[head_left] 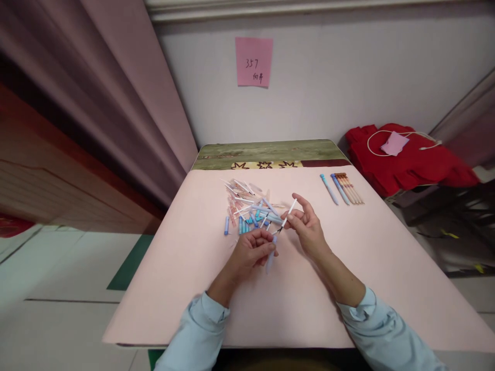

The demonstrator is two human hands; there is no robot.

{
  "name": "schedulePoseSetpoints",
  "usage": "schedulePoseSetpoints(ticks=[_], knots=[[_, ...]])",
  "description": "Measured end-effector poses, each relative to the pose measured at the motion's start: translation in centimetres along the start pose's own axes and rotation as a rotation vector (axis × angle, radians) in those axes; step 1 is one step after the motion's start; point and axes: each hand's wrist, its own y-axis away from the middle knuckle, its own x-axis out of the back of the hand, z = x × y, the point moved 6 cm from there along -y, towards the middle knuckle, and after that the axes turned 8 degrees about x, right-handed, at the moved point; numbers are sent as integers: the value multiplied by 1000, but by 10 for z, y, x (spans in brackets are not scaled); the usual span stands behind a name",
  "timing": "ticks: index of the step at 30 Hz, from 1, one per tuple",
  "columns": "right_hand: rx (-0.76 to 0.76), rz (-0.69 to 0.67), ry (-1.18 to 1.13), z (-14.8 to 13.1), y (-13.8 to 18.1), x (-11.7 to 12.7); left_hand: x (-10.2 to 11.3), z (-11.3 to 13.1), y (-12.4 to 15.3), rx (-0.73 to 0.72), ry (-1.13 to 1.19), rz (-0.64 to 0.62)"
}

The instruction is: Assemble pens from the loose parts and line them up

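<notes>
My left hand (255,248) grips a pale lilac-blue pen barrel (270,262), its lower end slanting down toward me. Between thumb and fingers, my right hand (308,230) pinches a white pen refill (290,210). The refill's dark tip points down at the barrel's upper end; whether it touches cannot be made out. Just beyond both hands lies a loose pile of pen parts (247,203), with white refills, pinkish clear pieces and blue barrels. Several short blue tubes (243,225) lie at the pile's near left side.
Assembled-looking pens stand apart at the far right of the table: a turquoise-topped pen (329,189), a blue pen (340,189) and several brown-topped pens (350,188). A pink cover (185,288) lies over the table. Red cloth (410,162) with a white cable sits beyond its right edge.
</notes>
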Motion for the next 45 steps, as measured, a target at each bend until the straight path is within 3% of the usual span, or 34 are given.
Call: schedulePoseSetpoints(ticks=[13, 22, 30, 35, 39, 45], knots=[[-5, -150, -15, -1, 4, -12, 1, -2, 0, 10, -5, -19], [18, -122, -8, 2, 2, -9, 2, -5, -2, 24, 13, -26], [85, -315, 128, 2, 10, -17, 4, -4, -4, -28, 13, -56], [61, -229, 61, 3, 6, -10, 12, 6, -3, -149, 72, 43], [91, -293, 207, 5, 8, -16, 23, 12, -3, -265, 174, 148], [314, -337, 540, -1, 13, -23, 23, 14, -4, -360, 126, 138]])
